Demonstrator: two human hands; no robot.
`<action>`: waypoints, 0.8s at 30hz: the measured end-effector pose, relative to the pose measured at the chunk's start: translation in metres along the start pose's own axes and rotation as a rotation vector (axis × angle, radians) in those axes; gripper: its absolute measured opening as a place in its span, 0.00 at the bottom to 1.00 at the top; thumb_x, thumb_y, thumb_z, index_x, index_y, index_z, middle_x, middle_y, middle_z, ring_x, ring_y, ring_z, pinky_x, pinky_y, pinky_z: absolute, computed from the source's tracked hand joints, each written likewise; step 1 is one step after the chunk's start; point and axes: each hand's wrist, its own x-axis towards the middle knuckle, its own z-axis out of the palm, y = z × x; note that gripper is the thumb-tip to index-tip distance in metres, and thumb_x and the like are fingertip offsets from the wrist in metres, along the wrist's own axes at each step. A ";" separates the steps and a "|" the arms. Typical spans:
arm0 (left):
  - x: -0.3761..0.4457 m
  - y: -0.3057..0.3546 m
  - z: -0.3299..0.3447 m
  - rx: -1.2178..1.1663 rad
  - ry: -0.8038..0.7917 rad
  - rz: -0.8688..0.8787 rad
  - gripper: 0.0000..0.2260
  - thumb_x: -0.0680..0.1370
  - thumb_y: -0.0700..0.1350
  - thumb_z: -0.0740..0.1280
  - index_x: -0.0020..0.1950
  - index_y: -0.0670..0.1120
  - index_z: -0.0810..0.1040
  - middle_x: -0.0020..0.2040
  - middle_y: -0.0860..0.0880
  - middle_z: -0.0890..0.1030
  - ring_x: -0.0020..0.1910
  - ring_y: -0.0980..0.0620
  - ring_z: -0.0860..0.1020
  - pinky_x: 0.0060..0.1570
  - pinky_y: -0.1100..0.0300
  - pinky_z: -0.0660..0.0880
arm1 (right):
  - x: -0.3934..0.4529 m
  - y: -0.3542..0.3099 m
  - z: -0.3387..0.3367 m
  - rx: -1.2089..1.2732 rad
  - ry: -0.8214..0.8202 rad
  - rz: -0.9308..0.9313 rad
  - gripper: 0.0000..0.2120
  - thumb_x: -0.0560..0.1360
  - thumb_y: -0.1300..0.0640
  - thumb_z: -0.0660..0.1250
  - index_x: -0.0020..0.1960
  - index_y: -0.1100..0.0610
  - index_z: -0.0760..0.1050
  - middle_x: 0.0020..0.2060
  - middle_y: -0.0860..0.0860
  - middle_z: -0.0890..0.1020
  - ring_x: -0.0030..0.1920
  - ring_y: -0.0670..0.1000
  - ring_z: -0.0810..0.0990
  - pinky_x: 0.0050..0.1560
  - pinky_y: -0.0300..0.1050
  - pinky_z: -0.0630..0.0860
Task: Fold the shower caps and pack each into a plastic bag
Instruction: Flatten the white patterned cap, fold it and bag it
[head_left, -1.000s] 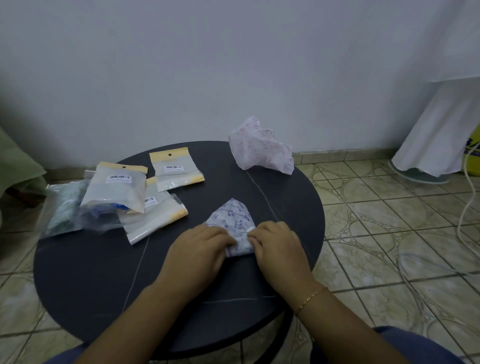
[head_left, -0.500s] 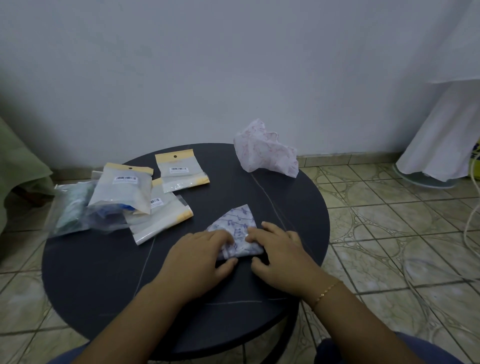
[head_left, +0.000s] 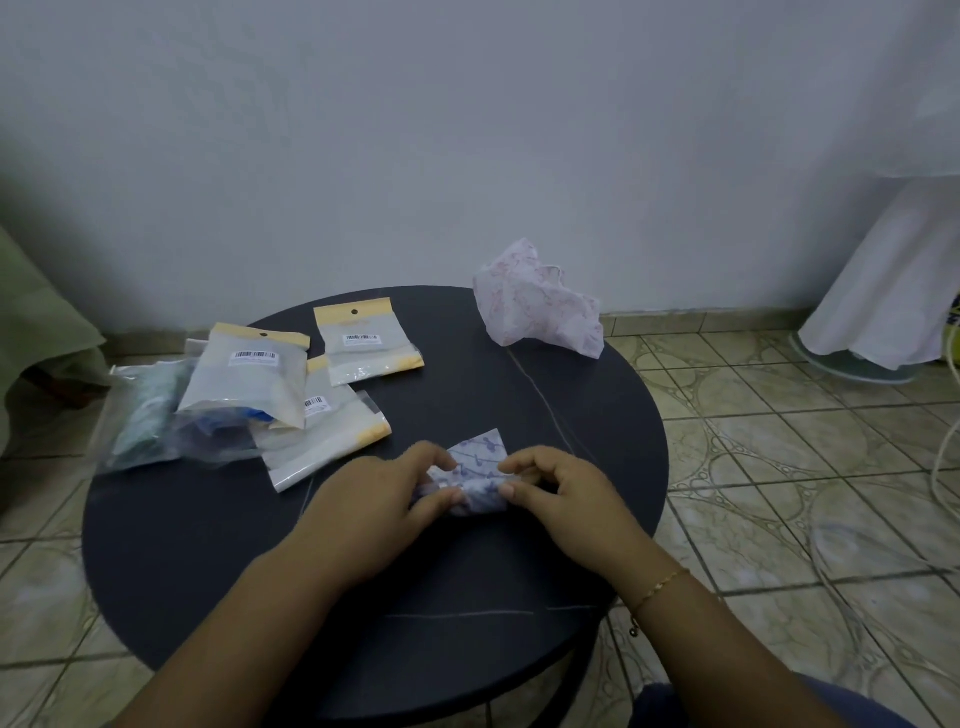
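A purple-patterned shower cap lies folded small near the middle of the round black table. My left hand pinches its left end and my right hand pinches its right end, both pressing it on the tabletop. A crumpled pink-patterned shower cap sits at the table's far right edge. On the left lie plastic bags with yellow headers: an empty one at the back, a flat one closest to my hands, and a filled one resting on top.
More clear filled bags hang over the table's left edge. A white cloth-covered stand and a cord are on the tiled floor at right. A green cloth is at far left. The wall is close behind.
The purple cap has gone from a pointed shape to a smaller rectangular bundle. Both hands have shifted from pressing it flat to pinching its ends.
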 end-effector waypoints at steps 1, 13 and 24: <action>0.000 0.002 0.001 0.021 0.032 0.009 0.13 0.77 0.62 0.58 0.60 0.60 0.70 0.46 0.58 0.78 0.51 0.59 0.74 0.50 0.65 0.67 | 0.001 -0.001 0.002 0.008 0.024 0.010 0.04 0.73 0.47 0.68 0.43 0.37 0.76 0.40 0.45 0.80 0.52 0.49 0.76 0.62 0.55 0.69; 0.010 -0.006 0.021 0.164 0.221 0.154 0.22 0.68 0.70 0.57 0.48 0.57 0.79 0.45 0.60 0.80 0.45 0.59 0.77 0.51 0.64 0.60 | 0.003 -0.011 0.014 -0.286 0.136 -0.002 0.09 0.79 0.52 0.61 0.57 0.44 0.75 0.53 0.43 0.71 0.59 0.44 0.69 0.56 0.40 0.57; 0.011 -0.009 0.022 0.235 0.195 0.170 0.29 0.76 0.69 0.45 0.52 0.57 0.81 0.44 0.60 0.78 0.46 0.56 0.76 0.50 0.60 0.64 | 0.002 -0.008 -0.005 -0.420 -0.107 -0.132 0.16 0.76 0.45 0.62 0.64 0.42 0.72 0.55 0.38 0.68 0.62 0.42 0.61 0.57 0.40 0.55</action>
